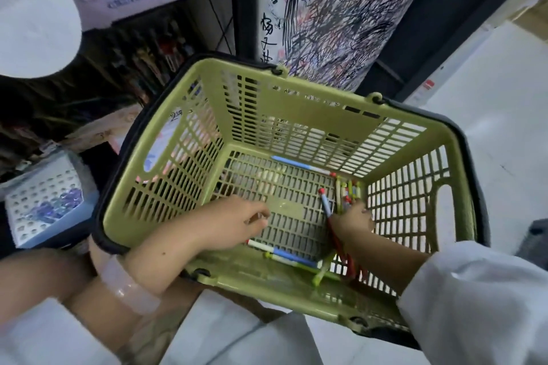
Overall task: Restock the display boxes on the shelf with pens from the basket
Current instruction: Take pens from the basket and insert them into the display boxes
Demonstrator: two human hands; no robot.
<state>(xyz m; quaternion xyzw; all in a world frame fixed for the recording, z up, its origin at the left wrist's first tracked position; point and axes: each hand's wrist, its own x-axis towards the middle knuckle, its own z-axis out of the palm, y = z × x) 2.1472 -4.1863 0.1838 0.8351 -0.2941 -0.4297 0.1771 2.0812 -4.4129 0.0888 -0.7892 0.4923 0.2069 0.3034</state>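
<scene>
At six o'clock in the view, filling its centre, sits the green basket (299,104), with the shelf (148,47) of dark stock at ten o'clock and a blue display box (47,201) at nine. Both hands are down inside the basket, so the step looks like gathering pens. Its walls stand high around them, but the floor has open room. The right hand (353,221) curls around a bundle of pens (347,192) at three o'clock against the wall; whether it truly grips them I cannot tell. The left hand (237,221) has loosely curled fingers above stray pens (284,255), holding nothing visible. Next comes a firm grasp, then a lift clear of the rim.
</scene>
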